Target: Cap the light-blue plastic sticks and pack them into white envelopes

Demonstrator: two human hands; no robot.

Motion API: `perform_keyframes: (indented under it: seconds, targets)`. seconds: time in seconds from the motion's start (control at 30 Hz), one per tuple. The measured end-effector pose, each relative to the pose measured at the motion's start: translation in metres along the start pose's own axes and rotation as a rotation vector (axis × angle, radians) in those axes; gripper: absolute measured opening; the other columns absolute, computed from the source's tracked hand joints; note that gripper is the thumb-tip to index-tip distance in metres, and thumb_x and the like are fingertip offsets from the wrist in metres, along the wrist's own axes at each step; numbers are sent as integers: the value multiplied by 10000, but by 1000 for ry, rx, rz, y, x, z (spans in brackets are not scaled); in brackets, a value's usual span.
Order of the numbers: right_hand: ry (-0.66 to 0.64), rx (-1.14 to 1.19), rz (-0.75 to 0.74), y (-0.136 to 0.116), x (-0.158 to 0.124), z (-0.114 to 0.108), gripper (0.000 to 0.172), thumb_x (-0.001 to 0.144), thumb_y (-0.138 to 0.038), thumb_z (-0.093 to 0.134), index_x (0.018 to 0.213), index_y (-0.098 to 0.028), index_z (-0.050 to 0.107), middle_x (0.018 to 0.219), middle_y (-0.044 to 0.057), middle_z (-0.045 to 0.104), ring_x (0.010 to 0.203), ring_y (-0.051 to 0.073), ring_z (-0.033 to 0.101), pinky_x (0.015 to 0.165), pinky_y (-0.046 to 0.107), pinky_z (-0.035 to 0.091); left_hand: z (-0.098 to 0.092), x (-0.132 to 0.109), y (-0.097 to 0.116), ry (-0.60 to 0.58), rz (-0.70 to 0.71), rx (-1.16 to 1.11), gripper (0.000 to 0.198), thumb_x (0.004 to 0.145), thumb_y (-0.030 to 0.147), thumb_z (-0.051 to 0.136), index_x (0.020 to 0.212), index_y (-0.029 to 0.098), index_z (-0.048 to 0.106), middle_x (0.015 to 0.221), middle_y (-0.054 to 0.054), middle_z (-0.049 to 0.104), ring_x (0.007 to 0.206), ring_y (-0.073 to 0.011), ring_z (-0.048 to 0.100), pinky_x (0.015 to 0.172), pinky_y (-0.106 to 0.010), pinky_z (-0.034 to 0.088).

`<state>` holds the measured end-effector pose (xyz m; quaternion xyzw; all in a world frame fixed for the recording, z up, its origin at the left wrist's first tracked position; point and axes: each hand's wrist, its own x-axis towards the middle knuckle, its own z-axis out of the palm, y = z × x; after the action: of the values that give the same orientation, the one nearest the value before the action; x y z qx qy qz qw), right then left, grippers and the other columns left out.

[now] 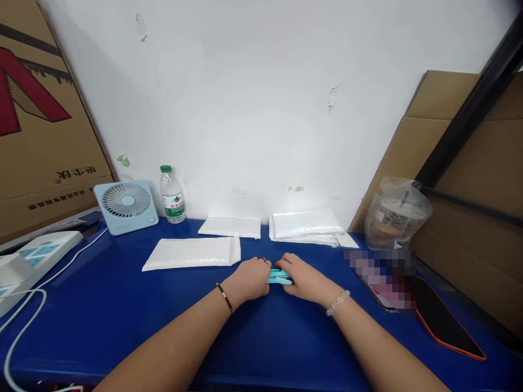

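Observation:
Both my hands meet at the middle of the blue table (122, 310). My left hand (251, 279) and my right hand (304, 280) are closed from either side on a small turquoise object (279, 276), mostly hidden between the fingers. I cannot make out what it is. A white padded envelope (192, 253) lies just beyond my left hand. Two stacks of white envelopes, one small (231, 227) and one larger (308, 226), rest against the wall.
A pale blue desk fan (126, 206) and a water bottle (172, 195) stand at the back left. A white power strip (28, 256) with cables lies at the left edge. A bagged drink cup (396, 215) and a dark phone (443, 321) sit right. Cardboard boxes flank both sides.

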<state>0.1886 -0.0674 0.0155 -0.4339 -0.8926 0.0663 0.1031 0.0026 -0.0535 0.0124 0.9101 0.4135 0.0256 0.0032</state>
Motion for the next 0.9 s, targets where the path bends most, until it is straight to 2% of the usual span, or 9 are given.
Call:
perform_keyframes:
  seconds: [0.2, 0.33, 0.43, 0.5, 0.57, 0.67, 0.77, 0.83, 0.9]
  targets:
    - [-13, -222, 27, -13, 7, 9, 197, 720, -145, 543, 917, -147, 534, 953, 103, 572, 892, 243, 521, 788, 362, 412, 5, 1, 2, 30, 14, 36, 186, 727, 233, 536, 886, 137, 548, 920, -113, 615, 853, -250, 591, 761, -353, 469]
    - [32, 29, 64, -6, -1, -12, 256, 756, -180, 558, 1011, -188, 537, 923, 52, 598, 791, 190, 560, 728, 311, 427, -1, 2, 2, 53, -44, -41, 248, 757, 262, 531, 981, 158, 508, 852, -78, 630, 784, -236, 609, 704, -335, 464]
    - [235, 378, -6, -10, -7, -46, 447, 758, -306, 635, 1175, -241, 489, 1012, 46, 593, 886, 197, 563, 755, 300, 451, -9, 2, 7, 144, -81, -318, 204, 806, 320, 497, 955, 179, 492, 768, -32, 612, 696, -197, 595, 624, -289, 439]
    - [380, 483, -82, -22, -7, -67, 335, 844, -339, 541, 1166, -247, 528, 1072, 64, 585, 975, 212, 547, 829, 333, 443, -12, 2, 12, 258, -60, -612, 188, 835, 359, 472, 891, 181, 489, 745, -10, 589, 667, -160, 567, 600, -258, 420]
    - [464, 503, -147, -40, -1, -80, 270, 904, -337, 437, 1112, -251, 587, 1089, 70, 591, 1015, 223, 539, 871, 364, 430, -10, 3, 18, 309, -22, -890, 225, 836, 396, 477, 829, 172, 488, 694, 7, 563, 611, -129, 530, 566, -240, 404]
    - [416, 469, -186, -65, 10, -79, 295, 925, -346, 387, 1086, -256, 618, 1077, 64, 611, 1024, 227, 543, 907, 393, 416, -2, 4, 21, 229, 19, -1127, 240, 793, 366, 540, 689, 157, 482, 559, 22, 509, 515, -104, 483, 505, -229, 380]
    - [339, 528, -107, -70, 14, -64, 321, 925, -392, 380, 1073, -255, 629, 1007, 68, 637, 958, 225, 578, 878, 393, 434, 5, 5, 20, 151, 49, -1244, 256, 767, 318, 572, 602, 149, 474, 521, 10, 502, 517, -106, 495, 505, -232, 376]
    - [334, 724, -64, -62, 13, -54, 342, 916, -424, 394, 1153, -266, 583, 1075, 77, 620, 991, 228, 580, 876, 394, 444, 6, 3, 19, 110, 58, -1363, 278, 766, 356, 588, 622, 152, 465, 514, 28, 472, 487, -86, 457, 485, -226, 350]
    - [311, 1003, -90, -51, 11, -47, 476, 864, -462, 491, 1308, -303, 427, 1220, 85, 553, 1079, 241, 550, 883, 406, 449, 2, -1, 18, -17, 81, -1534, 320, 746, 399, 624, 646, 168, 427, 483, 72, 387, 423, -51, 358, 452, -216, 307]
